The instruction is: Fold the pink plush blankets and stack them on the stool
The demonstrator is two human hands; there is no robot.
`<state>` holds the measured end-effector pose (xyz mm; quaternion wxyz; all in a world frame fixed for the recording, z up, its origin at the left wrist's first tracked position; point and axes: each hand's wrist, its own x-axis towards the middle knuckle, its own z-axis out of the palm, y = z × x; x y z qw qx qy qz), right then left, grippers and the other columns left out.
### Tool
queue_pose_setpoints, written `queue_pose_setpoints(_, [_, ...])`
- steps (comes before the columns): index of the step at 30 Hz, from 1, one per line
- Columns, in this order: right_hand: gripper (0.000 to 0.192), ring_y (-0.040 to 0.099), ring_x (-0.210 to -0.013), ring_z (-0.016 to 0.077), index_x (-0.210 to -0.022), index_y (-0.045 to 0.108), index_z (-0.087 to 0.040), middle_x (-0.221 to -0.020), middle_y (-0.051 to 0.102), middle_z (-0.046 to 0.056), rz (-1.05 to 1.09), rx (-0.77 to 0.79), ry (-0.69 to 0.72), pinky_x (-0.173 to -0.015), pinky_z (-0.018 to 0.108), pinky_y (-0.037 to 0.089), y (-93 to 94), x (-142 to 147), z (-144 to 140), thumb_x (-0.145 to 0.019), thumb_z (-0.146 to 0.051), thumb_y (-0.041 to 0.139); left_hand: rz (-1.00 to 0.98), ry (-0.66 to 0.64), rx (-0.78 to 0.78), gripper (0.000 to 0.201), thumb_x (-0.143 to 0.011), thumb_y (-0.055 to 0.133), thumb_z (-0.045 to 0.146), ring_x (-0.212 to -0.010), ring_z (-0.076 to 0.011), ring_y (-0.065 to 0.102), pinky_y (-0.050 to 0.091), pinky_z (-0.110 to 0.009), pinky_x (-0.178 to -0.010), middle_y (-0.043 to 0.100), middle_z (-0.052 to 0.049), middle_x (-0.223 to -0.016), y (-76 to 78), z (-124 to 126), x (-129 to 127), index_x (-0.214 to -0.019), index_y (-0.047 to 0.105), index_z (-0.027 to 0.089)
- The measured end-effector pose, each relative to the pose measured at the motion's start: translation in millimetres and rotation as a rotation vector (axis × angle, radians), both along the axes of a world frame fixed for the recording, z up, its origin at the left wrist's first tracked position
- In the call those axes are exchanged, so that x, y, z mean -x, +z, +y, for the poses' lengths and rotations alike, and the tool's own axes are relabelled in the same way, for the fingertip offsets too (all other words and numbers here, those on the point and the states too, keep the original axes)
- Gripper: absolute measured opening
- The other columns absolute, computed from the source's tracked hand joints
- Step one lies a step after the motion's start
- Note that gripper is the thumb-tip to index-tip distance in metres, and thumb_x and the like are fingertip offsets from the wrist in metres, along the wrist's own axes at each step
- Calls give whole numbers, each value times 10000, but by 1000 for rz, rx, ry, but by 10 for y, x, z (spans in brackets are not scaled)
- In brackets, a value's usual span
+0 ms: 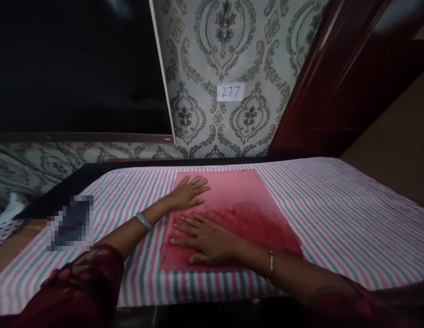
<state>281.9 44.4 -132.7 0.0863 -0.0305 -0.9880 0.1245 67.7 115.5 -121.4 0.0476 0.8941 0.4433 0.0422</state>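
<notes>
Two flat hands, fingers fanned wide and gripping nothing, lay palm down on a pink-red cloth. The left hand sat toward ten o'clock on it, perhaps to steady that edge; the right hand sat toward eight o'clock, its spread probably suiting smoothing. The cloth lay around the middle of a striped sheet covering the worktop, seemingly placed there so both arms reached it easily.

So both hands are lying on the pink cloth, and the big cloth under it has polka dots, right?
Not polka dots: the head view shows stripes on the big cloth. The left hand and right hand do lie on the pink cloth.
</notes>
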Motion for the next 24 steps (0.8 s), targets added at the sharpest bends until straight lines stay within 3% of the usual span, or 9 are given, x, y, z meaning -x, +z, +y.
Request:
queue_pose_setpoints(3, [655, 56, -1552, 235, -1570, 334, -274, -1665, 214, 78, -25, 28, -3, -1255, 492, 81, -20, -27, 5, -1005, -564, 495, 4, 153, 40, 631, -1002, 289, 604, -1541, -311, 169, 84, -596, -1212, 252, -48, -1665, -57, 292, 205, -1566, 326, 323])
queue_pose_setpoints(6, [656, 52, -1552, 230, -1570, 333, -276, -1674, 180, 65, -29, 47, -12, -1261, 476, 60, 11, -36, 24, -1005, -568, 494, -50, 240, 104, 643, -1009, 218, 582, -1503, -233, 293, 177, -452, -1232, 368, -34, -1621, -118, 540, 386, -1558, 355, 278])
queue_pose_setpoints(8, [660, 50, -1552, 230, -1574, 324, -275, -1679, 163, 60, -25, 56, -14, -1263, 469, 49, 16, -30, 32, -1007, -570, 488, -60, 272, 120, 654, -1013, 181, 551, -1478, -192, 341, 209, -368, -1227, 424, -40, -1590, -164, 640, 458, -1535, 404, 226])
queue_pose_setpoints(12, [660, 46, -1552, 237, -1570, 332, -266, -1675, 179, 72, -17, 39, -21, -1262, 482, 69, -18, -21, 37, -1005, -566, 496, -11, 358, 125, 631, -1018, 166, 499, -1499, -178, 302, 224, -351, -1220, 391, -44, -1608, -185, 702, 495, -1504, 449, 212])
queue_pose_setpoints(14, [652, 61, -1551, 239, -1563, 350, -258, -1667, 206, 81, -6, 16, -22, -1262, 477, 89, -25, -13, 32, -1004, -558, 503, 29, 428, 112, 603, -1018, 187, 487, -1489, -196, 328, 258, -398, -1207, 396, -53, -1604, -123, 694, 471, -1492, 464, 236])
queue_pose_setpoints(16, [639, 97, -1547, 232, -1555, 370, -263, -1654, 249, 73, 10, -4, -26, -1263, 455, 110, 1, 3, 21, -1001, -546, 516, 74, 532, 68, 602, -1011, 226, 485, -1473, -282, 360, 262, -537, -1186, 418, -124, -1583, -10, 665, 420, -1492, 459, 209])
queue_pose_setpoints(19, [624, 172, -1535, 220, -1534, 417, -237, -1625, 330, 63, 40, -3, -18, -1262, 396, 143, 119, -5, 6, -986, -490, 574, 121, 635, -60, 625, -1000, 289, 461, -1487, -385, 298, 162, -676, -1162, 376, -225, -1583, 207, 544, 278, -1517, 399, 129])
queue_pose_setpoints(21, [576, 247, -1512, 204, -1496, 470, -165, -1589, 402, 86, 109, 42, -8, -1253, 347, 169, 227, -91, 16, -993, -423, 583, 134, 602, -166, 602, -994, 331, 416, -1492, -375, 286, 151, -640, -1183, 377, -232, -1580, 327, 373, 119, -1507, 398, 110])
queue_pose_setpoints(24, [384, 457, -1389, 166, -1365, 598, -160, -1437, 591, 77, 286, 153, -125, -1204, 335, 294, 334, -413, 104, -1049, -332, 463, 132, 371, -232, 452, -968, 411, 338, -1370, -349, 469, 268, -575, -1168, 563, -211, -1412, 380, -49, -242, -1345, 564, 139])
